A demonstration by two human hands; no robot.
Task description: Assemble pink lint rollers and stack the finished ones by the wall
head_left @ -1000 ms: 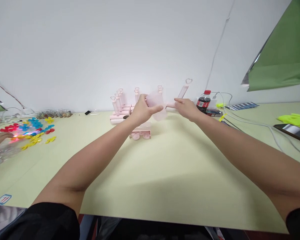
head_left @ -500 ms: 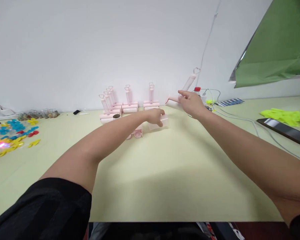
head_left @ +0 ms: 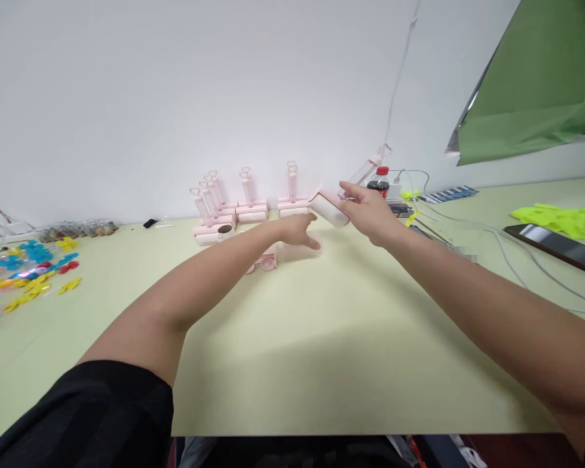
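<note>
- A pale pink roller with a white cylinder and a clear, heart-topped handle [head_left: 329,209] is held in the right hand [head_left: 369,211]; the handle's lower part is gripped by the fingers, and the roller is tilted, its heart end leaned up to the right.
- The left hand [head_left: 296,230] is held out over the counter [head_left: 331,338], thumb and forefinger spread apart with nothing seen between them.
- A translucent, box-like plastic piece [head_left: 298,252] is seen on the counter below the left hand; whether it is touched by the thumb cannot be told.
- Similar pink rollers with upright handles [head_left: 251,212] are lined up along the white wall [head_left: 175,97], behind the left forearm.
- A small pink piece with a round disc [head_left: 268,262] is partly hidden by the left forearm.
- A red-capped bottle of dark drink [head_left: 379,184] is placed just behind the right hand.
- Red, blue and yellow flower-shaped pieces [head_left: 71,285] are scattered at the far left.
</note>
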